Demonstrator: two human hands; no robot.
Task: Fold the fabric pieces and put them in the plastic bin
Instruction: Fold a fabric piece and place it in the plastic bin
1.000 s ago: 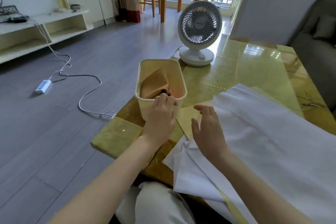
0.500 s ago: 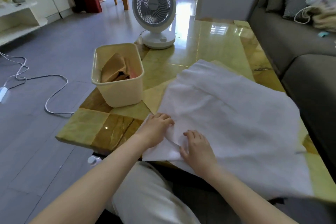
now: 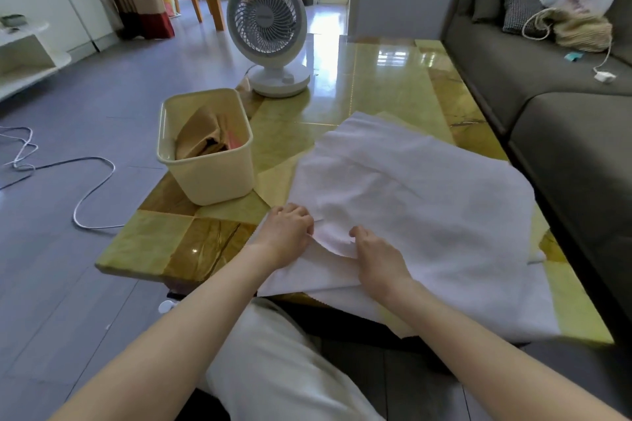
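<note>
A stack of white fabric pieces (image 3: 417,202) lies spread over the near right part of the yellow-green table (image 3: 376,79). My left hand (image 3: 289,232) pinches the near left corner of the top white piece, fingers curled on its edge. My right hand (image 3: 378,255) grips the same raised corner from the right, a small fold lifted between the two hands. The cream plastic bin (image 3: 212,178) stands on the table's left edge, left of the fabric, with a folded tan fabric (image 3: 198,140) and something pink inside.
A white desk fan (image 3: 266,31) stands at the table's far left, behind the bin. A grey sofa (image 3: 564,120) runs along the right side. A white cable (image 3: 85,188) loops on the floor to the left. My lap lies under the near table edge.
My left hand left the bin rim and came down to the white fabric's near corner. My right hand dropped onto the same corner. The view swung right toward the sofa.
</note>
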